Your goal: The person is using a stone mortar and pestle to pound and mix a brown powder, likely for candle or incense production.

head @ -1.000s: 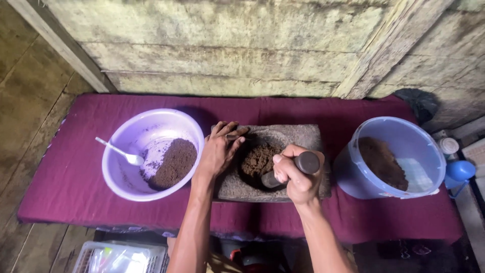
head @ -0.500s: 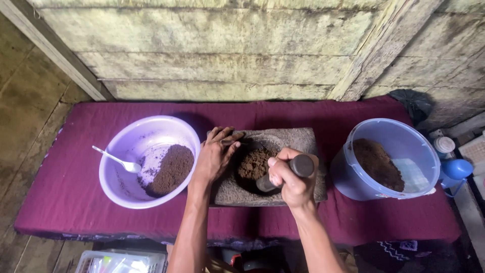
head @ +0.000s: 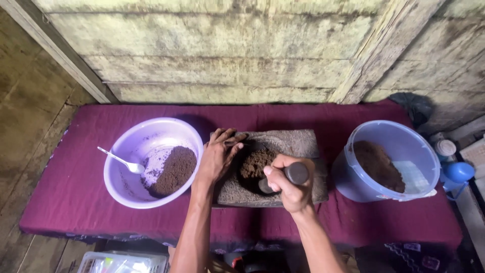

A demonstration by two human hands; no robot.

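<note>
Stone, grey and rough, forms the flat grinding slab (head: pixel 295 144) at the middle of the maroon cloth (head: pixel 76 197) that covers the tabletop; a mound of dark brown ground paste (head: pixel 255 164) sits in its shallow hollow; the right hand (head: pixel 290 184) is closed tight around a dark stone pestle (head: pixel 293 174), whose lower end rests at the near edge of the mound; the left hand (head: pixel 218 156) lies flat with fingers spread on the slab's left edge, holding nothing, its fingertips just beside the paste; compared with a second ago, the left hand's fingers have spread a little further onto the slab, and the right hand with the pestle sits slightly nearer the person and lower on the stone, so the grinding stroke looks to be mid-pull, with the mound much the same in size; to the left, touching nothing else, stands a lilac plastic basin (head: pixel 151 134) with a heap of the same brown stuff and a white spoon (head: pixel 121 162) leaning inside; to the right a blue plastic bucket (head: pixel 404 139) holds more brown matter and a pale scrap; a small blue lidded container (head: pixel 457 173) sits at the far right.
</note>
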